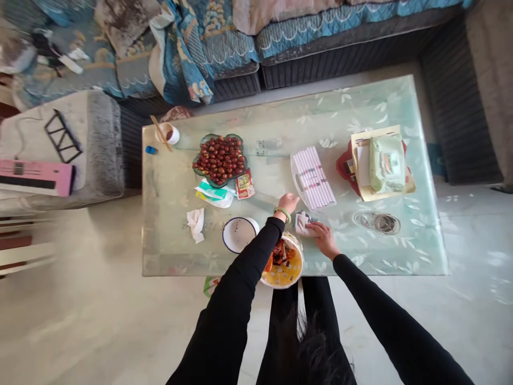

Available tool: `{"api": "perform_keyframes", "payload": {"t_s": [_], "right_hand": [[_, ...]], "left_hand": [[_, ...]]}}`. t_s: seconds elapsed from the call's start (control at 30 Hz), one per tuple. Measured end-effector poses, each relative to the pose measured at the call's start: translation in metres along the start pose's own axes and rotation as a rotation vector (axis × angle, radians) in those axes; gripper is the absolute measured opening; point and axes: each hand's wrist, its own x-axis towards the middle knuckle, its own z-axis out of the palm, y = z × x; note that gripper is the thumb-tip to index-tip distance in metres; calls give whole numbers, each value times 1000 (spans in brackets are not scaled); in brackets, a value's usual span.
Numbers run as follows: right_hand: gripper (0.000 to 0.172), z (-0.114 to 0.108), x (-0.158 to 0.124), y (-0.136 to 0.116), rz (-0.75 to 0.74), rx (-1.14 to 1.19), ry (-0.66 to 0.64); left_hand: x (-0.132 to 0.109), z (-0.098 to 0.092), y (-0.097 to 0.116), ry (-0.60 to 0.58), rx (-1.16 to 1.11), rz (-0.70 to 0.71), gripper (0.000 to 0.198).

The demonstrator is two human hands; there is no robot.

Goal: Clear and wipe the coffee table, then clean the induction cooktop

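My right hand (325, 240) presses its fingers on a crumpled greyish-pink cloth (305, 224) on the glass table. My left hand (288, 202), with a pale green bangle at the wrist, is over the table between the cloth and the ribbed white case (313, 177). Its fingers look curled in; whether anything is inside them is hidden. Under my left forearm, a yellow-lined basket (295, 267) with red and dark scraps stands at the table's near edge. To its left sits a white enamel bowl (240, 235) with a dark blue rim.
A green dish (196, 166) of red dates stands at the back left, with packets (245, 184) and a tissue (196, 224) before it. A cup with chopsticks (172, 135) is farther left. On the right are a wipes pack (387, 163) and a glass (387, 224).
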Motion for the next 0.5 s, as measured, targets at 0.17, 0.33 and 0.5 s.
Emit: {"api": "perform_keyframes", "payload": {"t_s": [0.17,0.33,0.5], "right_hand": [[65,-6,17,-1,67,-91,-95],[56,-2,25,4,96,-102,-98],[55,1,25,5,112,-111,-64]], "left_hand": [[24,-95,38,349,273,133,56],[53,-126,39,486,701,118,95],[59,-128,28,480,683,126,77]]}}
